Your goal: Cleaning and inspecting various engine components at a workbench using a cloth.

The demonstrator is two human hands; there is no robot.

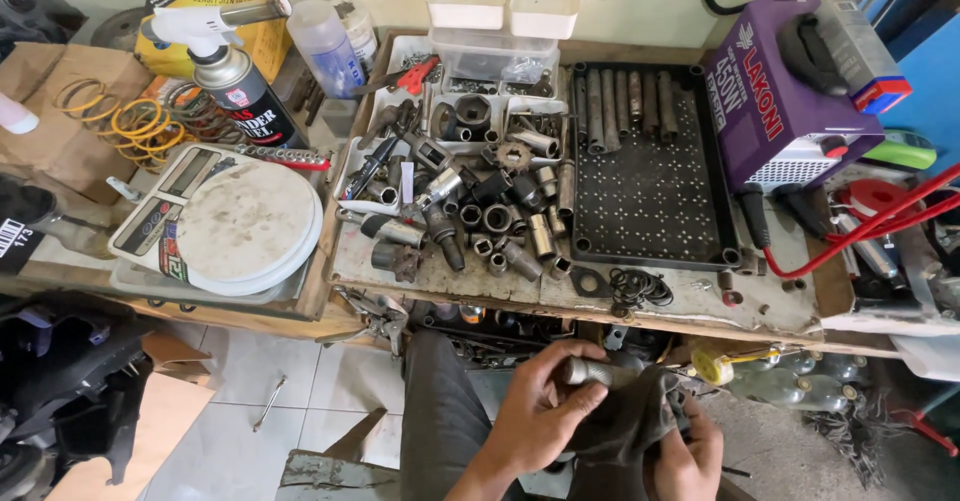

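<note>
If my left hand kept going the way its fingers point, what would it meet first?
Likely the dark rag bunched against the right hand; the left hand, gripping a metal cylinder, points right toward it, though depth is unclear.

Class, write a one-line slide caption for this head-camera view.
Left hand holds a metal rod against a dark rag gripped by the right hand, below a cluttered workbench.

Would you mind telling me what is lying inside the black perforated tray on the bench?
The black perforated tray holds a row of dark metal rods lined along its far edge. The rest of its dotted floor shows bare. Whatever lies beneath the tray is covered.
</note>
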